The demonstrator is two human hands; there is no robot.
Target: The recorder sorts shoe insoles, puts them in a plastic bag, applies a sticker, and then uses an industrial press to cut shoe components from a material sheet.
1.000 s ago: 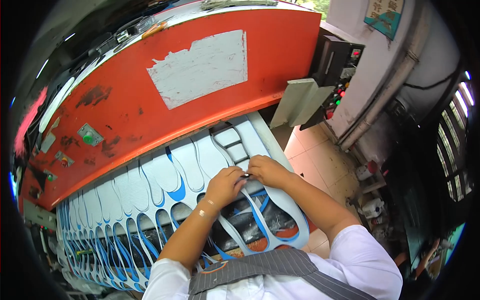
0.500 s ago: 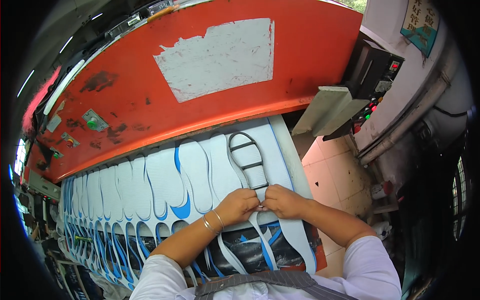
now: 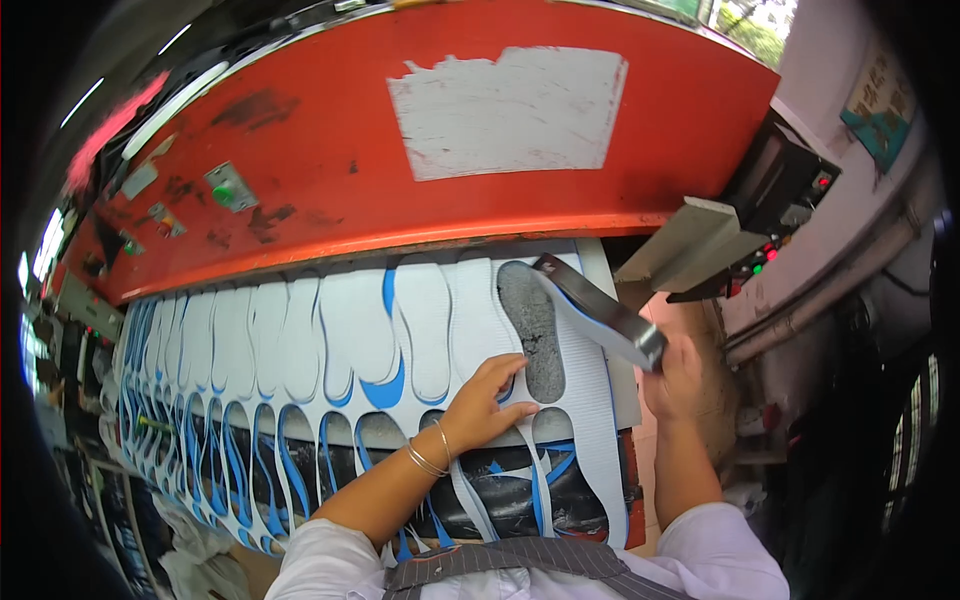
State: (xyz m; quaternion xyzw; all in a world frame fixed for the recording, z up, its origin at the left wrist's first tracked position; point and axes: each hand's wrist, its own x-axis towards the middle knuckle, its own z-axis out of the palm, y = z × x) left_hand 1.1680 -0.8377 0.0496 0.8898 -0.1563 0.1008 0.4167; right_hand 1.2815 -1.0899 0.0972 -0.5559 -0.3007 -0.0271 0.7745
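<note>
My right hand [image 3: 675, 380] grips one end of a dark metal sole-shaped cutting die [image 3: 608, 308], lifted and tilted on its side above the sheet. Along the die's lower edge runs a pale layer with a blue rim, perhaps a cut piece; I cannot tell for sure. Left of it, a sole-shaped hole [image 3: 540, 350] in the white ribbed sheet [image 3: 590, 400] shows a rough grey surface beneath. My left hand [image 3: 492, 405] rests on the sheet beside this hole, thumb and fingers apart, holding nothing.
A big red machine beam [image 3: 330, 130] spans the far side, with a green button [image 3: 224, 194] at its left. Strips with cut-outs hang over the near edge in front of a black roll [image 3: 500, 510]. A control box [image 3: 790, 185] and a pale bracket [image 3: 690, 240] stand at the right.
The cutting die has come up off the sheet and swung right in my right hand, baring the hole. My hands have parted; the left now lies spread on the sheet. The view has shifted.
</note>
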